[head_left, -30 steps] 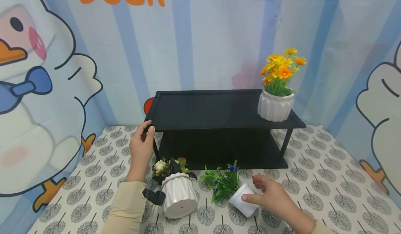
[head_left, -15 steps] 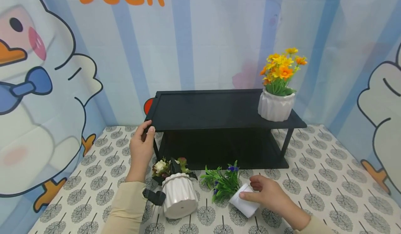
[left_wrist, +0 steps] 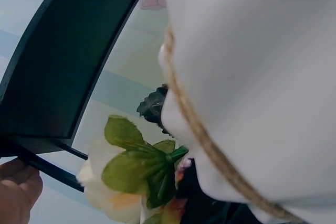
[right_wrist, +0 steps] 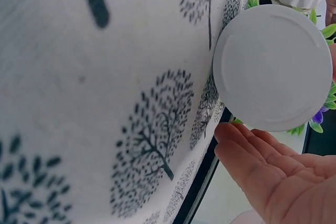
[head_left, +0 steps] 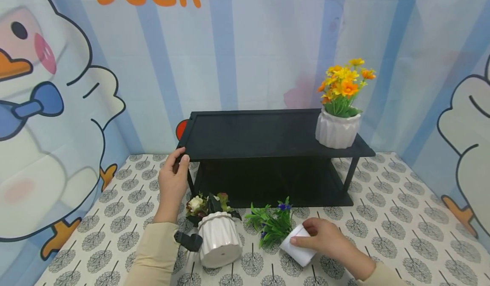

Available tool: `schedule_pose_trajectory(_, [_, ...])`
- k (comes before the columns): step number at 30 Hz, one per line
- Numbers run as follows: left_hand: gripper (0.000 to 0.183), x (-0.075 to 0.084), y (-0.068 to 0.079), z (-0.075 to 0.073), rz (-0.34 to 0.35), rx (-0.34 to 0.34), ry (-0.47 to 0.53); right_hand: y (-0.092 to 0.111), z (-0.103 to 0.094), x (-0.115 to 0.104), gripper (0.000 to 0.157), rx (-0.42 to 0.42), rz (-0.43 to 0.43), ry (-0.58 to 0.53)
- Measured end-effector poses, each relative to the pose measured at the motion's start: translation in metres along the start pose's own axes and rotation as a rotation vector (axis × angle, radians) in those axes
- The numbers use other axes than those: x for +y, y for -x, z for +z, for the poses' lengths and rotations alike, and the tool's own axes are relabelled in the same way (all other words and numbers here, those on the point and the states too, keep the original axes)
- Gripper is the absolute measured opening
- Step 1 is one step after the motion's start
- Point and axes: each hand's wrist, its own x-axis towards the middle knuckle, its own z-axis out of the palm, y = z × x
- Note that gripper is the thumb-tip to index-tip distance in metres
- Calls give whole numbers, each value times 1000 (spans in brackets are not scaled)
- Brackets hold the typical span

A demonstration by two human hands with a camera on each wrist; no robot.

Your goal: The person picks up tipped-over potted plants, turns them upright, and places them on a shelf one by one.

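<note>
My left hand (head_left: 173,183) grips the front left corner of a black two-tier shelf (head_left: 249,135); in the left wrist view, its fingers (left_wrist: 23,179) sit at the shelf's corner. My right hand (head_left: 330,240) holds a small white pot (head_left: 296,247) lying tipped on the cloth, the thumb on its near side and the fingers on its far side. Green leaves with blue-purple flowers (head_left: 273,223) point left out of this potted plant. The right wrist view shows the pot's round base (right_wrist: 273,69) beside the fingers (right_wrist: 247,142).
A white ribbed pot (head_left: 220,240) with cream flowers (head_left: 196,204) lies tipped near my left forearm, a black wrist mount (head_left: 188,240) beside it. Yellow and orange flowers in a white pot (head_left: 337,128) stand upright on the shelf's right end. A tree-print cloth (head_left: 390,243) covers the table.
My right hand has moved slightly left onto the small white pot, and its thumb and fingers have closed about it. The left hand stays on the shelf corner.
</note>
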Motion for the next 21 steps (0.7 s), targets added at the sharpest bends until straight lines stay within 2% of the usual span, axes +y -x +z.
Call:
schedule_pose_trajectory(13, [42,-1,-1,0,4,-4,-6,-3,4,2,57,-19,5,42])
schedule_pose_trajectory(21, [43,0,0,0,7,-1,-14,-3,4,4,56,-45,0,-30])
